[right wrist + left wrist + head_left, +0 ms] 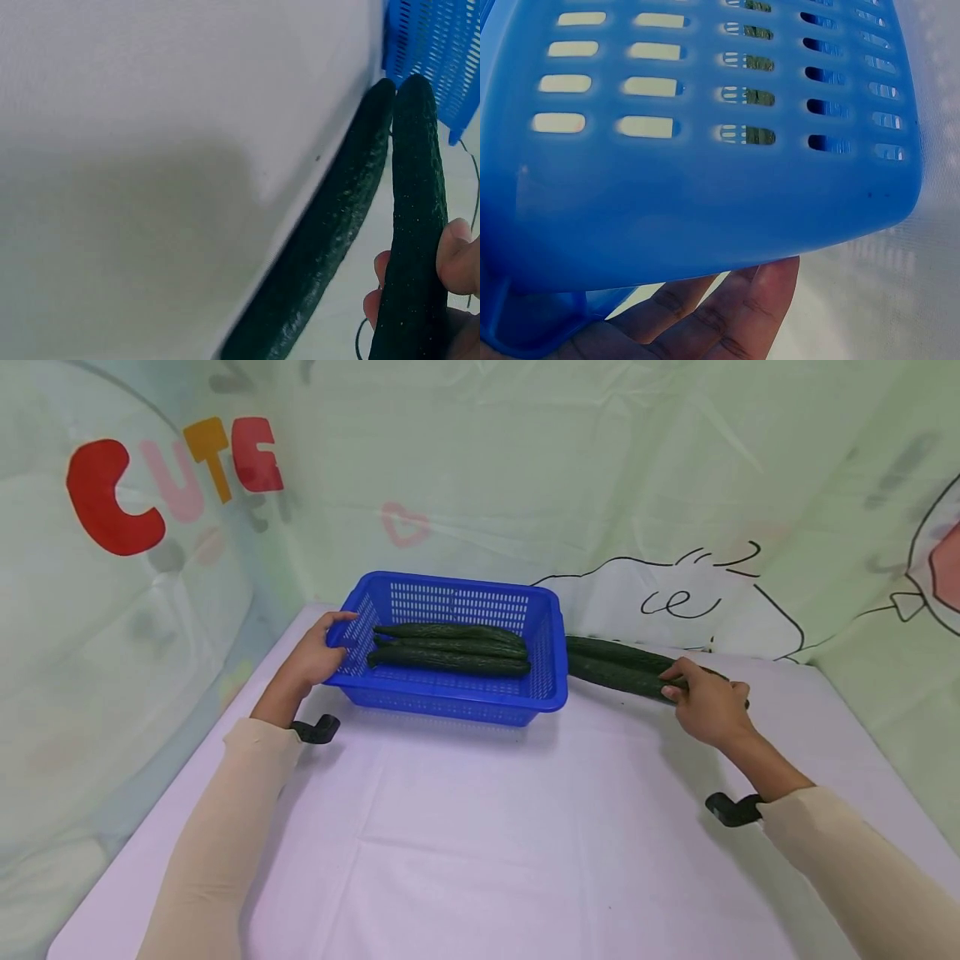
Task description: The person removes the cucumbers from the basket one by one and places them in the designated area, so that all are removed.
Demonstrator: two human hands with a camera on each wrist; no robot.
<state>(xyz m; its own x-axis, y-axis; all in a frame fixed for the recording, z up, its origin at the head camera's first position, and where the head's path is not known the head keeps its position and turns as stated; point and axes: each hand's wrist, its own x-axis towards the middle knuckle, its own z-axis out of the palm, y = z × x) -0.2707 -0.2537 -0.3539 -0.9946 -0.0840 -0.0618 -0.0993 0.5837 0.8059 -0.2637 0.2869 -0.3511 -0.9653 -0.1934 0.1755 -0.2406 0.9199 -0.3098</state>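
Observation:
A blue plastic basket with slotted walls stands on the table, and several dark green cucumbers lie lengthwise inside it. My left hand grips the basket's left rim; in the left wrist view its fingers reach beneath the blue edge. To the right of the basket, my right hand holds a long cucumber between thumb and fingers near its right end. A second cucumber lies alongside it on the table. Both of these reach up to the basket's right side in the head view.
A white cloth covers the table. Behind it hangs a pale green printed backdrop with letters and line drawings, which also continues along the left and right sides. A dark band sits around each wrist.

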